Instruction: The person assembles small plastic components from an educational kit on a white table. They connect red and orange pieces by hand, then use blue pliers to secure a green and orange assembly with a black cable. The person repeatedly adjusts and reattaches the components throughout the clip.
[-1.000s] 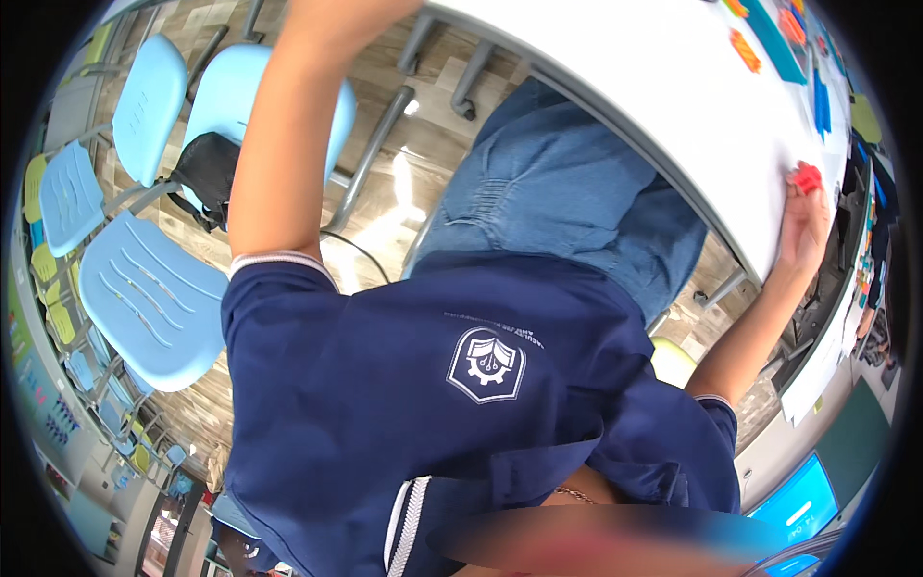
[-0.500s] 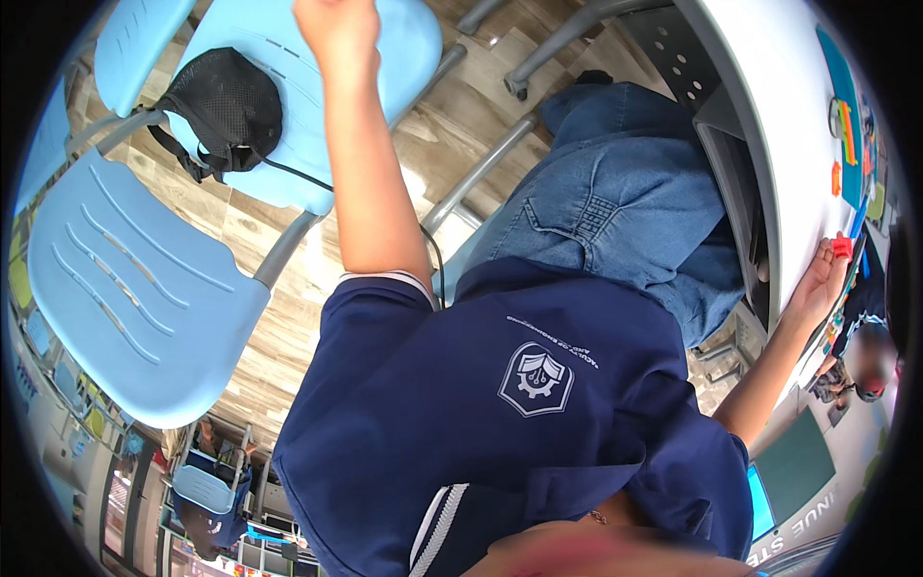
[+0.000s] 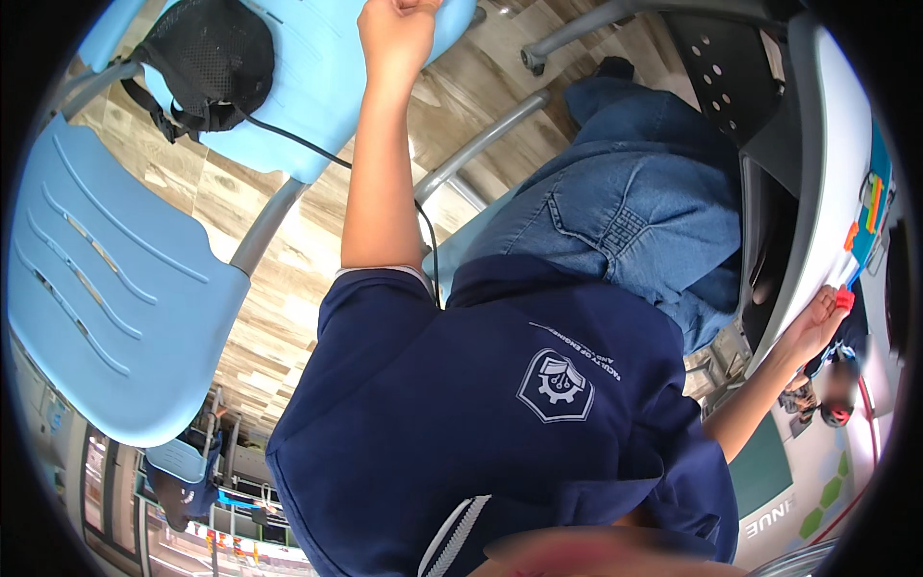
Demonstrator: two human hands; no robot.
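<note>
My left hand (image 3: 397, 40) is at the top edge, over the light-blue chair seat (image 3: 322, 91). Its fingers are curled in and partly cut off by the frame, so anything inside them is hidden. On the far right, my right hand (image 3: 810, 327) pinches a small red plastic piece (image 3: 844, 300) by the edge of a white table (image 3: 835, 173). Farther along that table lie an orange piece (image 3: 851, 236) and a strip of coloured pieces (image 3: 874, 202) on a teal surface.
A black mesh bag (image 3: 207, 67) sits on the chair seat, with a black cable (image 3: 298, 142) running from it toward my body. Another light-blue chair backrest (image 3: 111, 288) stands at left. Metal chair legs and a black perforated panel (image 3: 716, 82) are near my knees. Another person (image 3: 841, 385) is at far right.
The whole view has shifted, with the chairs and bag now farther left and up. My left hand has come rightward over the seat. The right hand still holds the red piece, lower in the picture.
</note>
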